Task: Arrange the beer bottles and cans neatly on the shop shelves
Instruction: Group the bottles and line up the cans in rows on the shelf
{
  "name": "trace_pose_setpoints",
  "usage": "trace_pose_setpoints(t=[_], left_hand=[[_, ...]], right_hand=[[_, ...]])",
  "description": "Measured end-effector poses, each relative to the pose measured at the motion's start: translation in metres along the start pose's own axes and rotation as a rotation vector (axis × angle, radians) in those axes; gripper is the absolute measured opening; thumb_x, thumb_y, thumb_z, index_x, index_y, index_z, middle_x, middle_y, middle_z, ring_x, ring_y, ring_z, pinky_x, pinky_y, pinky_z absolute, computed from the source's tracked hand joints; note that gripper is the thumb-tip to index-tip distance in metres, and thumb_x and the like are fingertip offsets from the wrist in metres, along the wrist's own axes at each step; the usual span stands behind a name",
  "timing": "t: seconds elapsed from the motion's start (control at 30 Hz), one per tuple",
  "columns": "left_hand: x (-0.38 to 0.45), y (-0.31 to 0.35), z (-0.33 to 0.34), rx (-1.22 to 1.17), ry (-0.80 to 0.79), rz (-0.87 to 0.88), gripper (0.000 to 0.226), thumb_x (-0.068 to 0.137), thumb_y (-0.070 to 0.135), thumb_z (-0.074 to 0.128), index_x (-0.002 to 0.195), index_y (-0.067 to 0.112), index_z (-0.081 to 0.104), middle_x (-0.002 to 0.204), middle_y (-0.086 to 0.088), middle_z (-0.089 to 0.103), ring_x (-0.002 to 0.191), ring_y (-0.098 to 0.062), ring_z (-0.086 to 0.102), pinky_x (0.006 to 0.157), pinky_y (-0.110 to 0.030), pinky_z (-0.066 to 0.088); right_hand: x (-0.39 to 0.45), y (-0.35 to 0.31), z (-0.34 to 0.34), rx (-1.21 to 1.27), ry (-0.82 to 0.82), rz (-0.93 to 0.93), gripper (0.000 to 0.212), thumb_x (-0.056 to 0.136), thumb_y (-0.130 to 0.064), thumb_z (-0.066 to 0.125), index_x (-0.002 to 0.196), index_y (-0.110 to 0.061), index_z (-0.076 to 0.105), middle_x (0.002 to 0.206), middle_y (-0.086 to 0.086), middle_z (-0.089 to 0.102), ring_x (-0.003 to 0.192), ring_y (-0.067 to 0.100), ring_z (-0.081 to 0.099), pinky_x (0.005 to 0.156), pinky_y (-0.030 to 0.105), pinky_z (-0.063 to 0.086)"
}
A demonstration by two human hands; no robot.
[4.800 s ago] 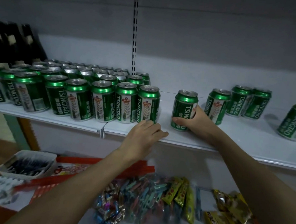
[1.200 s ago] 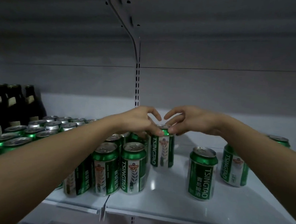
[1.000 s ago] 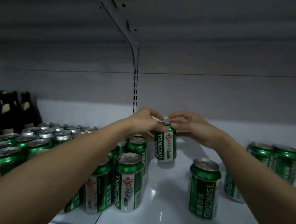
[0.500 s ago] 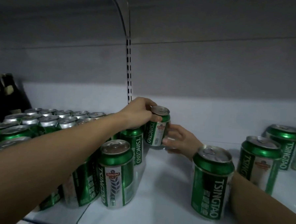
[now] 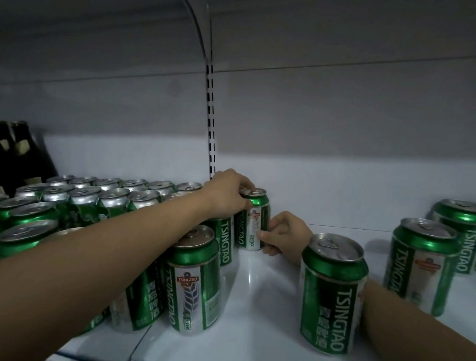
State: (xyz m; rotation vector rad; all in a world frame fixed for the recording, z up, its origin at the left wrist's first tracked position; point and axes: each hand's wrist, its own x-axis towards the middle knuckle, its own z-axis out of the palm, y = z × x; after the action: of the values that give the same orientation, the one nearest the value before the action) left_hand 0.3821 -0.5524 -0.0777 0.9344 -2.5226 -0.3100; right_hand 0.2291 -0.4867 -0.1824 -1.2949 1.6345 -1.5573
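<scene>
At the back of the white metal shelf (image 5: 252, 297), just right of the slotted upright (image 5: 211, 129) on the grey back panel, one green Tsingtao beer can with a silver pull-tab lid (image 5: 252, 218) is standing upright, and both hands are holding it. Left hand (image 5: 226, 195) is reaching over the packed rows and curling its fingers round the can's top rim; right hand (image 5: 282, 233) is pinching the lower side of the same can, thumb at the front and fingers bent behind. Held can is sitting last in line, touching or just beside the neighbouring green can lettered TSINGTAO down its side (image 5: 220, 240). Block of matching green cans with silver lids (image 5: 98, 198) is filling the shelf's left part in close rows. Front corner can of the block (image 5: 194, 281) is facing outward with its red-and-white emblem showing. Loose can at near right (image 5: 331, 294) is standing apart from the block (its lettering is running upside down), with the right forearm passing behind it. Two further green cans at far right (image 5: 434, 254) are standing upright, close together, well apart from the block. Dark glass bottles with pale neck labels (image 5: 9, 154) are standing at the far left, behind the cans.
</scene>
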Motion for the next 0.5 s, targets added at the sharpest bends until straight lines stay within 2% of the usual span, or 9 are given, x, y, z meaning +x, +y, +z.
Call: trace_pose_setpoints(t=[0.17,0.27,0.4,0.5], left_hand=[[-0.002,-0.002,0.0,-0.034,0.058,0.06,0.024,0.084,0.013,0.073,0.103,0.022,0.061,0.108,0.002,0.053,0.099,-0.018,0.055,0.083,-0.027,0.045],[-0.002,-0.004,0.0,-0.041,0.053,0.058,0.023,0.087,0.015,0.071,0.109,0.022,0.066,0.105,0.005,0.055,0.097,-0.013,0.053,0.081,-0.023,0.04],[-0.001,-0.005,0.0,-0.035,0.066,0.061,0.028,0.087,0.017,0.072,0.114,0.02,0.068,0.106,0.004,0.059,0.098,-0.013,0.054,0.083,-0.023,0.041],[-0.002,-0.005,0.0,-0.011,0.065,0.077,0.028,0.088,0.017,0.07,0.115,0.02,0.066,0.107,0.005,0.055,0.097,-0.013,0.052,0.082,-0.024,0.04]], right_hand=[[0.001,0.006,-0.008,0.087,-0.091,-0.008,0.012,0.087,0.008,0.065,0.079,0.0,0.061,0.066,0.012,0.069,0.054,0.017,0.068,0.058,0.024,0.06],[0.002,0.009,-0.014,0.017,-0.106,-0.057,0.016,0.089,0.006,0.064,0.08,-0.006,0.069,0.069,0.006,0.073,0.062,0.017,0.07,0.066,0.024,0.061],[0.003,0.006,-0.03,-0.097,-0.148,-0.064,0.021,0.094,-0.001,0.061,0.09,-0.019,0.071,0.074,-0.013,0.075,0.071,0.003,0.071,0.07,0.02,0.059],[0.005,-0.001,-0.038,-0.072,-0.157,0.031,0.02,0.093,-0.004,0.064,0.099,-0.023,0.068,0.081,-0.009,0.076,0.071,0.01,0.073,0.071,0.025,0.061]])
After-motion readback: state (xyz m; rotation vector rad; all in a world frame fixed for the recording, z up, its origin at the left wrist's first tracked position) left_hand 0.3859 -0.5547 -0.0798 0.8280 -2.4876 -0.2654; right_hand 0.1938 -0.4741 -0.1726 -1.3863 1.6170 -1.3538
